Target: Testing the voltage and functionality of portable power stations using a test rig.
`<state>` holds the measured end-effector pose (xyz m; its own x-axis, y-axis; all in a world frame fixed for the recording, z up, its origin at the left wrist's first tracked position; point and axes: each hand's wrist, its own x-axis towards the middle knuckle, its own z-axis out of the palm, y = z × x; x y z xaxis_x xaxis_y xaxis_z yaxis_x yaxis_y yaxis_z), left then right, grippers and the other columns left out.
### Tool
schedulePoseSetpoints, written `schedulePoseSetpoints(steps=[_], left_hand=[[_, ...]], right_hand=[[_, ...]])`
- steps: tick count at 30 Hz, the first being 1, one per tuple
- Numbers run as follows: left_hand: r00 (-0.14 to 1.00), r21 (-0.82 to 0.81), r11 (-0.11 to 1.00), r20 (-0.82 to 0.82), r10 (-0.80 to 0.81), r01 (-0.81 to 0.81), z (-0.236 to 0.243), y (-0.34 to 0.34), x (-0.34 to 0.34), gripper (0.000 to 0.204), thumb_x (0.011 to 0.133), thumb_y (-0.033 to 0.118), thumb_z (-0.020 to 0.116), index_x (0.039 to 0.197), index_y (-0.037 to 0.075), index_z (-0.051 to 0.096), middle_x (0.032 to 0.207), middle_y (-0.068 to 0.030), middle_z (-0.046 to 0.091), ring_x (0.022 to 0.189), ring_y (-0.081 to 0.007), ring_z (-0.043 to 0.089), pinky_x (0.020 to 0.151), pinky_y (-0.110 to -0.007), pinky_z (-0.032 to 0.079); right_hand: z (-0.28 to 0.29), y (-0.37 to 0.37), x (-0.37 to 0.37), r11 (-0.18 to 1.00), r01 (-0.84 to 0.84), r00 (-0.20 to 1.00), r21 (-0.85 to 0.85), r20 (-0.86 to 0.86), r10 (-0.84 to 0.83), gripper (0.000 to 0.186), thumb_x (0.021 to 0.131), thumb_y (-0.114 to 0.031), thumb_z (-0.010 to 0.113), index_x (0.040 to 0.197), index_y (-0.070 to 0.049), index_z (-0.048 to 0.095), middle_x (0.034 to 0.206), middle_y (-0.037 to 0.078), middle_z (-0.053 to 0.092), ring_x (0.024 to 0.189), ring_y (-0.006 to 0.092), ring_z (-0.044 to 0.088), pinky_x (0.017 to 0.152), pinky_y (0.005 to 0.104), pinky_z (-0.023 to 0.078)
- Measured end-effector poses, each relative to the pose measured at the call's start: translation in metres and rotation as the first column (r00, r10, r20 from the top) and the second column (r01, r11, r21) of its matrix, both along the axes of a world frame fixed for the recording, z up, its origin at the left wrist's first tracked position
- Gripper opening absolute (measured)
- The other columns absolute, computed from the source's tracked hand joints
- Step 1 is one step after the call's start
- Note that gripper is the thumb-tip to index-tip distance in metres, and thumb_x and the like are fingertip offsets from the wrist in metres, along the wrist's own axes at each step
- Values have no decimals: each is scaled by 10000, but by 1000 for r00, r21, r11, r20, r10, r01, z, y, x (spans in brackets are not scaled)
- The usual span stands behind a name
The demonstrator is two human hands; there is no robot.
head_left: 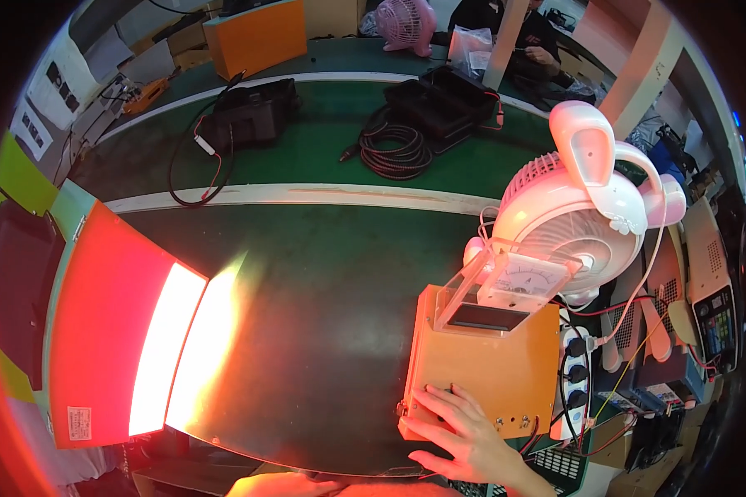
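Observation:
My right hand [464, 435] rests with fingers spread on the near left part of an orange metal box [489, 364]. Its fingertips lie close to a small switch or knob [402, 408] on the box's left side. On top of the box, a clear plastic stand carries an analog needle meter [524, 277] and a dark display [486, 317]. What seems to be my left hand [282, 484] shows only in part at the bottom edge, lit orange, its fingers unclear. To the left stands a large panel [108, 331] glowing red, with a blinding strip of light along its right edge.
A white rabbit-eared fan [572, 215] stands behind the orange box, beside a power strip [574, 373] with plugs and wires. Beyond the white rail lie a black case [261, 112], a coiled cable [395, 151] and an open black case [448, 103]. Another person [543, 54] sits far back.

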<state>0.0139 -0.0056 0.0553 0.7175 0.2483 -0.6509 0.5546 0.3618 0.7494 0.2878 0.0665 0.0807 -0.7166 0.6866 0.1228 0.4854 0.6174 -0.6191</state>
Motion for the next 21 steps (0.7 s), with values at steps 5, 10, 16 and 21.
schedulePoseSetpoints(steps=[5,10,16,21], left_hand=[[966,547,804,-224,-125,231,75,89,-9,516,809,224,560,1300,132,434,1021,-161,608,879,-344,602,799,-402,485],[912,977,-211,116,394,-34,34,281,45,366,828,219,574,1111,-10,528,1034,-176,575,999,-334,525,852,-403,439],[587,990,85,-133,799,110,-5,458,84,886,773,734,378,1364,75,340,1323,-236,341,1168,-389,404,940,-463,380],[485,942,336,-287,826,-15,7,501,105,970,700,826,337,1406,161,311,1442,-177,197,1259,-374,331,990,-453,353]], right_hand=[[-7,5,3,1000,7,999,-20,-38,-8,471,779,-279,681,1192,-89,557,1346,165,401,1222,326,416,990,522,331],[-10,7,6,1000,-8,994,-23,-111,6,441,797,-274,664,1185,-91,563,1343,155,409,1228,313,414,980,512,344],[-5,-2,-1,995,103,978,4,-184,-101,386,769,-150,654,1136,-49,593,1247,153,509,1180,319,467,1005,460,342],[-25,4,-1,984,154,957,92,-262,-126,368,763,-131,667,1111,-31,601,1212,139,540,1165,310,484,983,456,362]])
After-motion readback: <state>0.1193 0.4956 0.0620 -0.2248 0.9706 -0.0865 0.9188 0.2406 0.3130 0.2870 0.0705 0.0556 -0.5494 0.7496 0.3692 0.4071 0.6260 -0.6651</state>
